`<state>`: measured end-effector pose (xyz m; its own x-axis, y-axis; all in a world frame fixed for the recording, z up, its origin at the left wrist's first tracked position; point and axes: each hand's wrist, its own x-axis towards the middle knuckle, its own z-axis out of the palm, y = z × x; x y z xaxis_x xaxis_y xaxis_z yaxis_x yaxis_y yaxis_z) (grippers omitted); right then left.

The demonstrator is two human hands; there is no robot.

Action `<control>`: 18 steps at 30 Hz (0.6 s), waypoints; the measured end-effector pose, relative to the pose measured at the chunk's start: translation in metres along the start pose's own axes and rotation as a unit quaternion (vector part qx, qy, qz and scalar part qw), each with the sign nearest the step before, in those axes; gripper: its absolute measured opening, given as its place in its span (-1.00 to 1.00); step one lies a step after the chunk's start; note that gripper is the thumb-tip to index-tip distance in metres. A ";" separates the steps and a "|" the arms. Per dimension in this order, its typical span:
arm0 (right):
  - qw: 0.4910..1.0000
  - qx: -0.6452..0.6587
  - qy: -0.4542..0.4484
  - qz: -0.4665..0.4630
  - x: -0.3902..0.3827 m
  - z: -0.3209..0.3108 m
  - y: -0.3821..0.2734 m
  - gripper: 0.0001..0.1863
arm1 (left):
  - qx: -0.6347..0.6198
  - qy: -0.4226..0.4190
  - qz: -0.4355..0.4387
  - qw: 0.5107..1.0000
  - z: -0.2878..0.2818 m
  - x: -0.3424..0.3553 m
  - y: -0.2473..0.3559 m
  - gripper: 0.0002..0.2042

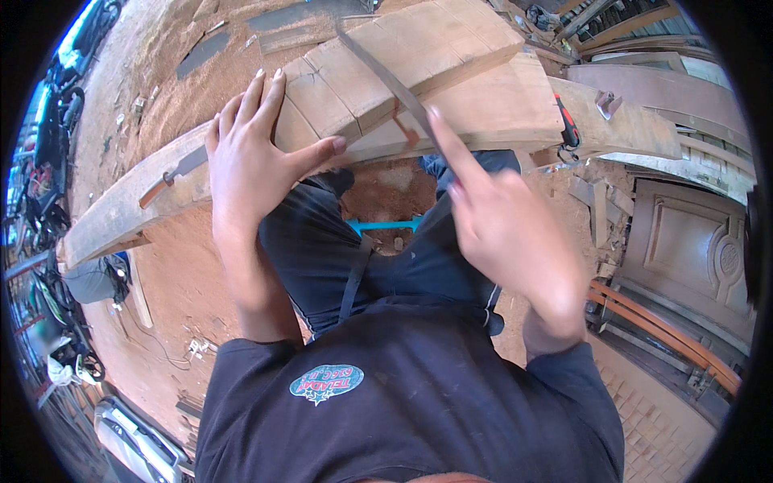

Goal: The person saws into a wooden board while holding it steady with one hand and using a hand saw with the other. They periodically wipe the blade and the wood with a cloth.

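Observation:
A thick, pale wooden block (394, 60) with several lines across its top lies on a board over my lap. My left hand (262, 149) rests on the block's left end, fingers stretched and thumb spread along the near edge. In my right hand (515, 229), slightly blurred, is a long, narrow dark metal blade (382, 71). It slants across the block, and my index finger points along it. I cannot tell whether it is a saw or a file; its handle is hidden by my hand. A blurred orange-brown piece (409, 133) shows beside the blade.
A wooden-handled chisel-like tool (171, 175) lies on the long beam (105, 225) left of my left hand. A red-and-black handled tool (568, 127) is at the board's right end. Sawdust covers the ground (181, 270). A carved wooden panel (684, 249) stands at right.

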<state>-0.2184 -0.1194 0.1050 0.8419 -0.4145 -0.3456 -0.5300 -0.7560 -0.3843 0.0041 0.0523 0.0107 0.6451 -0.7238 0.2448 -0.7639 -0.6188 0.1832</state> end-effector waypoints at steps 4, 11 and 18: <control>1.000 -0.011 -0.001 0.000 -0.019 -0.009 0.008 -0.21 | 0.003 0.005 -0.004 1.000 -0.003 0.002 0.004 0.13; 0.997 -0.062 0.044 -0.018 -0.001 0.001 -0.005 -0.20 | -0.006 -0.001 -0.015 1.000 0.002 0.001 0.002 0.13; 0.995 -0.071 0.070 -0.026 -0.033 0.003 -0.016 -0.24 | -0.006 0.006 -0.001 1.000 0.003 0.001 0.002 0.13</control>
<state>-0.2383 -0.0925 0.1199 0.8793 -0.4315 -0.2016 -0.4734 -0.8380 -0.2713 0.0037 0.0494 0.0090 0.6468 -0.7187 0.2551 -0.7625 -0.6172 0.1943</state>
